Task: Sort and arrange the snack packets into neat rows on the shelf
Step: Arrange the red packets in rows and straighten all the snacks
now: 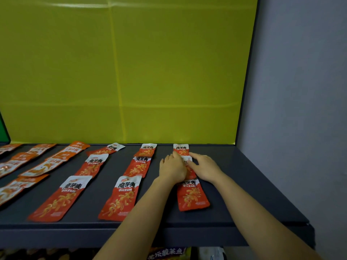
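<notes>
Dark shelf, yellow back panel: right row of snack packets.
I see the near packet lying flat. Behind it, both hands cover the middle packet: the right hand presses with straight fingers, while the left hand's grip cannot be told. The far packet lies by the panel.

Dim, flat light from above. Faint glare streaks cross the top of the yellow back panel. Wide-angle distortion bends the frame edges, and the far-left packets look soft and smeared.
</notes>
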Demonstrator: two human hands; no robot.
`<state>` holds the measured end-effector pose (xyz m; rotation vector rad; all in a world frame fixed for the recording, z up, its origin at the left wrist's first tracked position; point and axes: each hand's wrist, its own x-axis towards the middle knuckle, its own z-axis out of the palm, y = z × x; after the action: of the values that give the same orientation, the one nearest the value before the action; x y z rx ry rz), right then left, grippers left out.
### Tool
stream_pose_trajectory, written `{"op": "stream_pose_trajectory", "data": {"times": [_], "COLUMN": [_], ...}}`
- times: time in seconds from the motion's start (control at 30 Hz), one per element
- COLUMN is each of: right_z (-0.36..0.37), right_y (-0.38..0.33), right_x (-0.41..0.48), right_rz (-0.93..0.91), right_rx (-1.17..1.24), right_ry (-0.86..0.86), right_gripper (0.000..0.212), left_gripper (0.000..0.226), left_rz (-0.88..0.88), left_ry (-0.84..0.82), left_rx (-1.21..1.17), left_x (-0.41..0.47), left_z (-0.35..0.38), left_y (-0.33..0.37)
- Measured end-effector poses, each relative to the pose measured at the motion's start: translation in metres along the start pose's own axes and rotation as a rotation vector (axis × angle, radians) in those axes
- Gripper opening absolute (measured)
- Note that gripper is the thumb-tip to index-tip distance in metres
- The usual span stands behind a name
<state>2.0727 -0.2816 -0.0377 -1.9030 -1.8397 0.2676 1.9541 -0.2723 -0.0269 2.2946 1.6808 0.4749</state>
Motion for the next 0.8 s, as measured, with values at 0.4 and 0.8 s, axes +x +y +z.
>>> {"op": "stream_pose_trajectory", "data": {"times": [0.4,0.8], "right_z": [-0.006,-0.026], "right_y": [0.003,0.003], "right_x": [-0.011,-0.079], "right_rz": [0.085,-0.031], "right_rx": [0.06,0.241], "right_ry": [0.037,-0.174], "right_gripper": [0.039,0.049], "left_gripper": [0.038,0.041], "left_rz": [0.026,0.135], "left_ry": [-0.011,-0.096], "left_rx": [-0.088,-0.124], "left_x": [-0.001,-0.082], "left_z": [0.004,-0.018], "left_y": [0.012,-0.016]}}
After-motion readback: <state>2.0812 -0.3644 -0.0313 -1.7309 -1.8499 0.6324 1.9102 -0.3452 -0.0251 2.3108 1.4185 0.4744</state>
